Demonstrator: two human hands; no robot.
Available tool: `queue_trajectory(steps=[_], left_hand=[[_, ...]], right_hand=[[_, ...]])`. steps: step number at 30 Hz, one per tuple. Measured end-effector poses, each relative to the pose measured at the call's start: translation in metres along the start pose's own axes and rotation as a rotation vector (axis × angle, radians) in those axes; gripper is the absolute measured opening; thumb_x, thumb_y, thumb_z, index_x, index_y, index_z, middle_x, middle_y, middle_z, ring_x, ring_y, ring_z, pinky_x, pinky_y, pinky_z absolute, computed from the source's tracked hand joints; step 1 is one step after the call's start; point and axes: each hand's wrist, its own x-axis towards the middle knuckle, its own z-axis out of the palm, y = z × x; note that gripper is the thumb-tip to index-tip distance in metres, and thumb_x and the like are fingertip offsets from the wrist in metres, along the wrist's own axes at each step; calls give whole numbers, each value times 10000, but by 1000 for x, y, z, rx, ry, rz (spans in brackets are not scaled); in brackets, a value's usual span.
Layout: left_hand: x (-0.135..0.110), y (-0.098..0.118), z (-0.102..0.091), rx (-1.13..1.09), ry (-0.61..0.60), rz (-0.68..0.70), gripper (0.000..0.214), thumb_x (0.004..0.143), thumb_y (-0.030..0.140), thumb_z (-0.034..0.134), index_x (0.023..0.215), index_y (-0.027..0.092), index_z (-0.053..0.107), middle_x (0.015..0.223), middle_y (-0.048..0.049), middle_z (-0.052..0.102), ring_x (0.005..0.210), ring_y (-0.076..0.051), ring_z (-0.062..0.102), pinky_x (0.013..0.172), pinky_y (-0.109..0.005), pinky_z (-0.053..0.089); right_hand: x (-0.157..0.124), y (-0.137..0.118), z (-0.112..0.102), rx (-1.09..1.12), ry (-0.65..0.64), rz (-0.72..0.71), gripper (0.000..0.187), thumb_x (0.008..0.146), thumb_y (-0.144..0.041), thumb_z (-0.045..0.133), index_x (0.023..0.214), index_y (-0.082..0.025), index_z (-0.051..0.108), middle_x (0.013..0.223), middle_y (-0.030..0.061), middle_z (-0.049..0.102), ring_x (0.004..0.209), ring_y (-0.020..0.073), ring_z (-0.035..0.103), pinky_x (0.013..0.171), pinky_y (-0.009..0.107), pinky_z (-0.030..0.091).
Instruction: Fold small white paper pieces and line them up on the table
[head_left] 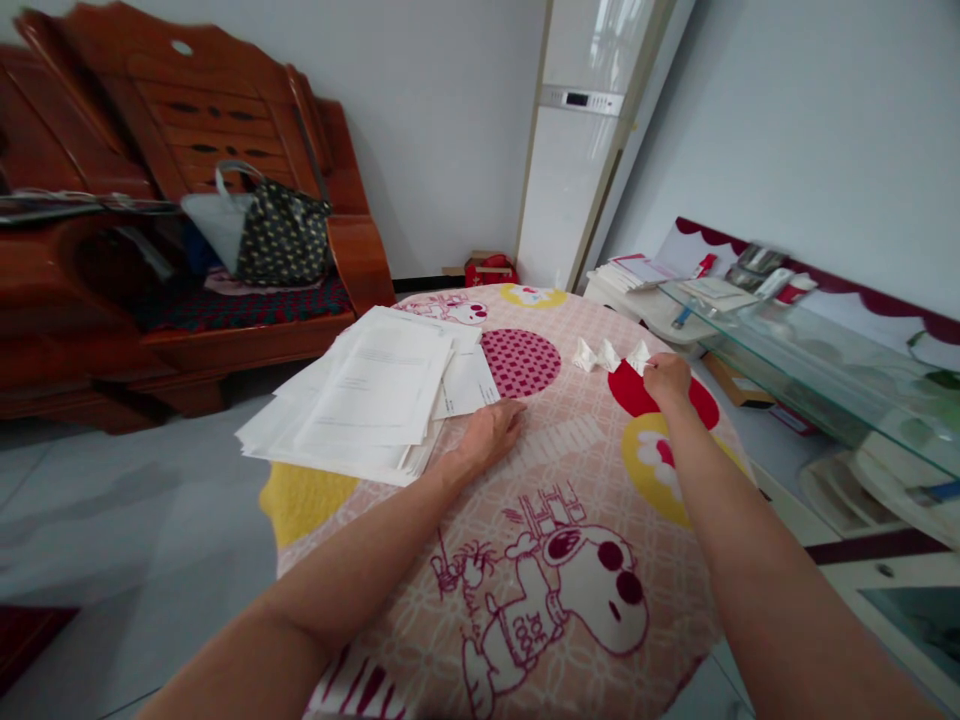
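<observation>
My right hand [667, 380] reaches to the far right of the round table, its fingers closed at the edge of a small white folded paper piece [638, 356]. Two similar pieces, a middle one [608, 355] and a left one [584, 355], stand in a row beside it. My left hand [491, 432] rests on the patterned tablecloth [585, 470], loosely bent and holding nothing I can see. Just left of that hand lies a stack of white paper sheets [375, 380], some printed, with edges unevenly fanned.
A glass-topped cabinet [810, 340] stands along the right, with papers [634, 272] and small items on it. At the left is a carved wooden sofa [202, 110] with a dark patterned bag [285, 235]. A tall white air conditioner [566, 180] fills the back corner.
</observation>
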Motion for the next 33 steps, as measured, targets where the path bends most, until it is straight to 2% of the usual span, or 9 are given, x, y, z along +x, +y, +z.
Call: queue_trajectory(steps=[4, 9, 14, 17, 19, 22, 24, 28, 33], left_hand=[[-1, 0, 0, 15, -9, 31, 211, 944, 161, 529, 1075, 187, 692, 1139, -88, 736, 1078, -195, 683, 979, -292, 514], [0, 0, 1, 41, -23, 45, 196, 967, 180, 506, 1031, 178, 691, 1110, -93, 731, 1061, -201, 682, 953, -292, 517], [1, -1, 1, 51, -41, 69, 187, 962, 177, 509, 1011, 173, 690, 1102, -94, 726, 1042, -205, 681, 943, -297, 517], [1, -1, 2, 38, -50, 74, 181, 952, 170, 520, 1002, 173, 694, 1102, -95, 723, 1053, -205, 676, 956, -297, 513], [0, -1, 3, 19, -56, 80, 181, 949, 172, 523, 986, 179, 701, 1096, -88, 724, 1056, -201, 671, 966, -299, 511], [-1, -1, 3, 12, -48, 88, 209, 922, 129, 519, 980, 187, 712, 1098, -79, 724, 1052, -201, 663, 978, -316, 511], [-2, -2, -1, 34, -14, 98, 282, 891, 72, 499, 1032, 182, 717, 1124, -90, 718, 1072, -210, 651, 991, -334, 509], [-3, -8, -15, 179, 63, 131, 413, 852, 9, 466, 1171, 141, 691, 1235, -135, 681, 1164, -247, 604, 1060, -386, 466], [1, -24, -29, 364, 65, -31, 342, 879, 35, 463, 1107, 122, 702, 1253, -149, 678, 1199, -272, 597, 1077, -392, 435]], right_hand=[[14, 0, 11, -2, -40, 16, 271, 780, -19, 500, 792, -108, 756, 805, 140, 720, 862, 245, 653, 782, 329, 451], [23, -3, 18, 12, -64, 60, 252, 779, -12, 516, 800, -91, 755, 755, 121, 692, 807, 217, 633, 751, 322, 434], [18, -6, 8, 74, -42, 1, 300, 833, -100, 561, 1049, -65, 767, 945, 188, 726, 881, 227, 628, 767, 352, 412], [-8, -23, -3, 138, 32, -23, 365, 856, -188, 592, 1178, -95, 738, 945, 167, 735, 879, 246, 652, 759, 350, 442], [-40, -41, -8, 277, 14, -115, 322, 847, -227, 598, 1103, -131, 767, 826, 104, 730, 791, 228, 666, 710, 320, 467], [-98, -67, -5, 550, -262, -347, 231, 822, -263, 602, 907, -159, 790, 667, 46, 694, 652, 198, 646, 598, 280, 458], [-131, -79, 4, 632, -421, -423, 192, 802, -272, 604, 776, -173, 767, 592, 20, 660, 580, 173, 612, 536, 255, 425], [-155, -84, 28, 744, -440, -331, 192, 771, -289, 588, 641, -182, 679, 539, -5, 608, 492, 126, 532, 462, 218, 364], [-149, -79, 32, 895, -570, -146, 227, 778, -366, 574, 674, -180, 651, 521, -23, 579, 408, 104, 488, 408, 205, 360]])
